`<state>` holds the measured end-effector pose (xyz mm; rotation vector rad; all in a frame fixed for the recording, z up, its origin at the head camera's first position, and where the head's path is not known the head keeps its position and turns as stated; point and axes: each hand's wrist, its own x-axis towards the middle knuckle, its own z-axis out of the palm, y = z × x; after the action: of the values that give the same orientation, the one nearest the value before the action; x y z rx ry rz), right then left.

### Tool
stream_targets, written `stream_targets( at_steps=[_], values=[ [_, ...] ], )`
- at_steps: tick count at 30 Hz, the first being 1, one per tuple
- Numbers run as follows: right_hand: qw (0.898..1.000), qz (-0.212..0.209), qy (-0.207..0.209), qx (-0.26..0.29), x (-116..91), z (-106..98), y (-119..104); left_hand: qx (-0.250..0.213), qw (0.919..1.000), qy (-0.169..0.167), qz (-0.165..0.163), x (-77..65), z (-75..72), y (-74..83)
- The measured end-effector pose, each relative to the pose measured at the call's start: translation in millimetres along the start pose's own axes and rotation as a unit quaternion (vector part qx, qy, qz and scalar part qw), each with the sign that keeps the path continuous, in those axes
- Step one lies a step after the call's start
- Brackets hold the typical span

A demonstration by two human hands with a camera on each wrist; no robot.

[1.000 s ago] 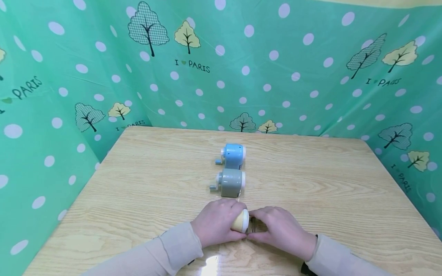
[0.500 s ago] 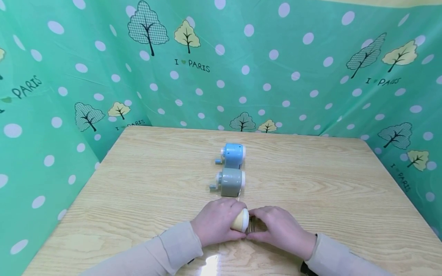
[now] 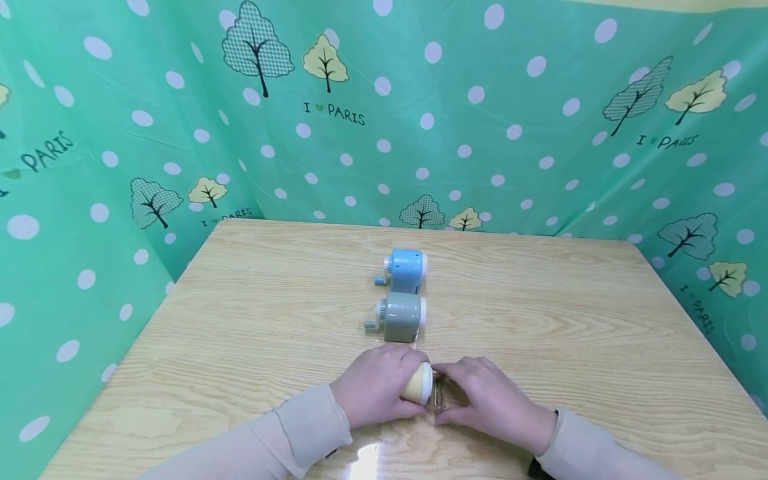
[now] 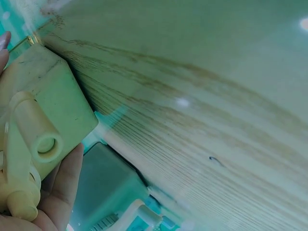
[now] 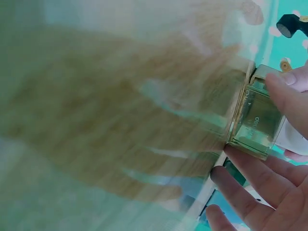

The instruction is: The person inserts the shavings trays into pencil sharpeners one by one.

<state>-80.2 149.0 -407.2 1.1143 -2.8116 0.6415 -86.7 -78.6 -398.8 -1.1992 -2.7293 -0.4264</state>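
Observation:
My left hand [image 3: 379, 387] grips a yellow hand-crank pencil sharpener [image 3: 414, 387] with a white rim, its fingers wrapped over the body. The sharpener's crank [image 4: 36, 127] faces the left wrist camera. At the white end sits a clear shavings drawer [image 5: 257, 120], pinched between the thumb and fingers of my right hand [image 3: 489, 400]. How far the drawer sits inside the sharpener I cannot tell. Beyond my left hand stands a grey pencil sharpener [image 3: 402, 318], and behind it a blue one [image 3: 407, 270]; both cranks point left.
All of this is on a light wood-grain table [image 3: 270, 293] with a glossy surface. A green dotted curtain [image 3: 384, 133] hangs along the table's back and sides.
My right hand has shifted slightly to the right, its thumb and forefinger a little wider apart. More of the clear drawer shows between the hands. The left hand stays put.

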Motion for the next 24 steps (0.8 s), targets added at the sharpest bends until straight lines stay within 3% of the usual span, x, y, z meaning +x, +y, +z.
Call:
stream_targets(
  at_steps=[7,24],
  values=[
    [1.0,0.015,-0.001,-0.009,-0.8,2.6,0.7,-0.006,0.9999,-0.015,-0.004,1.7,-1.9,0.1],
    [1.0,0.001,-0.008,0.015,4.0,4.3,0.1,-0.016,0.9997,-0.016,-0.006,1.9,-1.5,-0.7]
  ],
)
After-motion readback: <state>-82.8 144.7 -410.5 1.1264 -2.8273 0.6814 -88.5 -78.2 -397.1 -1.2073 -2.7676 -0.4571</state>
